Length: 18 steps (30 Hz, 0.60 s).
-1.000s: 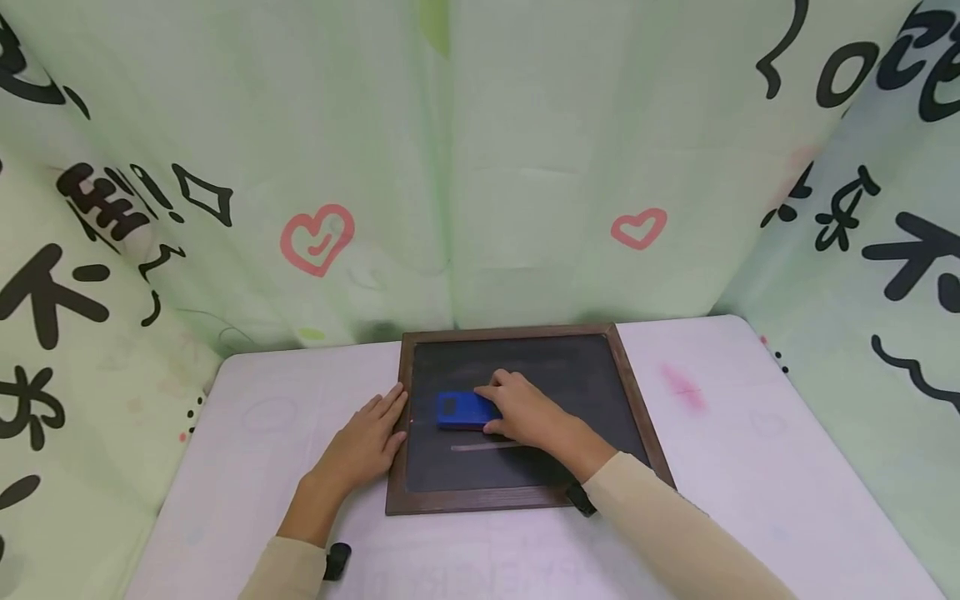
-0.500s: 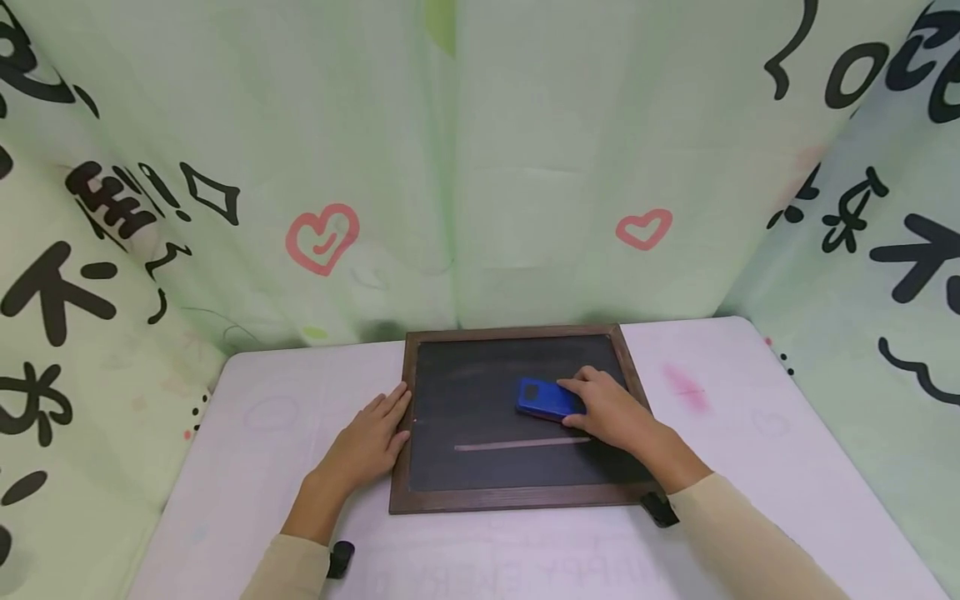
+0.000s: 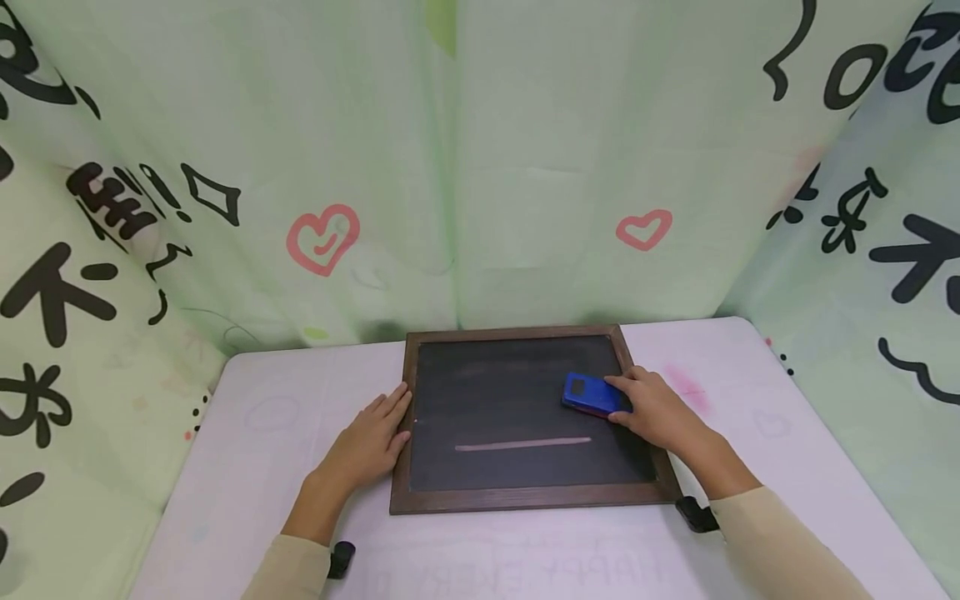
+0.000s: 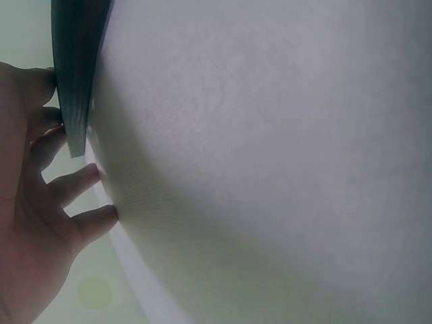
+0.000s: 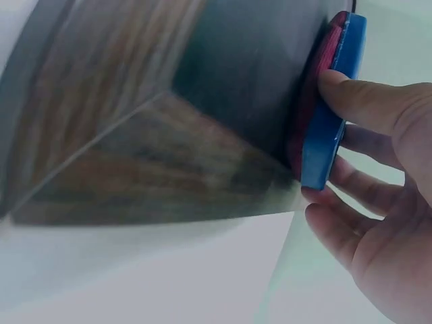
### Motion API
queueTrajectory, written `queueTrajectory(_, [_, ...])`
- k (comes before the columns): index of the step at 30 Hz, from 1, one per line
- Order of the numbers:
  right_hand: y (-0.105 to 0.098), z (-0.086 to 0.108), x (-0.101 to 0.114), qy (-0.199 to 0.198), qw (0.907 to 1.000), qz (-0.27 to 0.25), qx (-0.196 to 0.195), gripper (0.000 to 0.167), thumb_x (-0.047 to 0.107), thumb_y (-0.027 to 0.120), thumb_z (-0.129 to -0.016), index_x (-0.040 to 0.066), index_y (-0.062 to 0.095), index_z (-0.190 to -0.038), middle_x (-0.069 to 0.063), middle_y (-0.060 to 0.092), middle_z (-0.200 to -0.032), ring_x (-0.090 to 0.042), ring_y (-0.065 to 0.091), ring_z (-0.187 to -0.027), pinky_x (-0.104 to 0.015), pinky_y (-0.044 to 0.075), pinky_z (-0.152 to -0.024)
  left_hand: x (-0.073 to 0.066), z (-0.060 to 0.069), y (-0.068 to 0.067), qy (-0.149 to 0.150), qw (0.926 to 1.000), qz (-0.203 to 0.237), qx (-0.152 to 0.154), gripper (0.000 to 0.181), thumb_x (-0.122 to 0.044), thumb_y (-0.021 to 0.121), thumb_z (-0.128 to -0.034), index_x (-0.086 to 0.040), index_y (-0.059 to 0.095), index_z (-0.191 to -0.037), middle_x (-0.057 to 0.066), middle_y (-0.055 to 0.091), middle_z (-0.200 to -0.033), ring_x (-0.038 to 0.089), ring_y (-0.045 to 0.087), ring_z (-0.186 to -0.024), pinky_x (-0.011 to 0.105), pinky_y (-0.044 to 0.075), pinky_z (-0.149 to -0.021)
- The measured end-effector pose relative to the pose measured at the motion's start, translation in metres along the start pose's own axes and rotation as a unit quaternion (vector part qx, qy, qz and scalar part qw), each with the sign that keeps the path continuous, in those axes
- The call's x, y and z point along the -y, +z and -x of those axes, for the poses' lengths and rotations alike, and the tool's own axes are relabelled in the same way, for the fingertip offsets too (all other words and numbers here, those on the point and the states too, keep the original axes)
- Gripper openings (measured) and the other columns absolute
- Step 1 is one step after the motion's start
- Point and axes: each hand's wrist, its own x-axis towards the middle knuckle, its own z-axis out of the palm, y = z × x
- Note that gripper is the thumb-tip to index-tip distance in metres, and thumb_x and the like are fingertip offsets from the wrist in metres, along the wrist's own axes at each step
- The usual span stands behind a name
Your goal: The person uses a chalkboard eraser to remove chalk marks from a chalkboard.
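Observation:
A blackboard [image 3: 510, 375] in a brown wooden frame lies on the table, with one pale chalk line [image 3: 522, 444] across its lower part. My right hand [image 3: 660, 410] grips a blue eraser [image 3: 588, 393] between thumb and fingers, at the board's right side. In the right wrist view the eraser [image 5: 329, 128] shows its red pad against the dark surface, beside the frame corner [image 5: 162, 148]. My left hand [image 3: 372, 437] rests with extended fingers on the left frame edge; in the left wrist view that hand [image 4: 40, 202] touches the frame [image 4: 75, 74] and the table.
The white table [image 3: 277, 417] extends around the board, with a pink smudge [image 3: 686, 390] at the right. Behind and beside it hangs a pale green curtain [image 3: 525, 167] with black markings and pink hearts. A black device [image 3: 696, 514] is on the right wrist, another [image 3: 341, 559] on the left.
My right hand has moved the eraser rightward over the board, from left of centre to the right side. The whole chalk line is now uncovered. My left hand has stayed at the frame.

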Motion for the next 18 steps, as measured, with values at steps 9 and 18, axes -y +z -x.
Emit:
queueTrajectory(9, [0.006,-0.004,0.003,-0.002,0.9997,-0.022,-0.009,0.061,0.024,0.084,-0.087,-0.007,0.062,-0.136,-0.024,0.061,-0.114,-0.037,0.06,-0.101,-0.054,0.055,-0.09,0.0,0.001,-0.001,-0.005,1.0,0.004,0.003,0.063,-0.026,0.056,-0.1066,-0.002,0.034,-0.161,0.014,0.03,-0.169,0.045,0.038,-0.15,0.06,0.037,-0.12])
queueTrajectory(18, [0.011,-0.014,0.028,-0.013,0.9996,-0.023,0.003,0.065,0.03,0.083,-0.089,-0.005,0.061,-0.139,-0.021,0.062,-0.117,-0.034,0.06,-0.103,-0.052,0.056,-0.091,-0.001,0.0,-0.001,-0.001,1.0,-0.002,0.0,0.063,-0.026,0.056,-0.1066,-0.001,0.033,-0.161,0.014,0.03,-0.169,0.045,0.039,-0.149,0.061,0.038,-0.119])
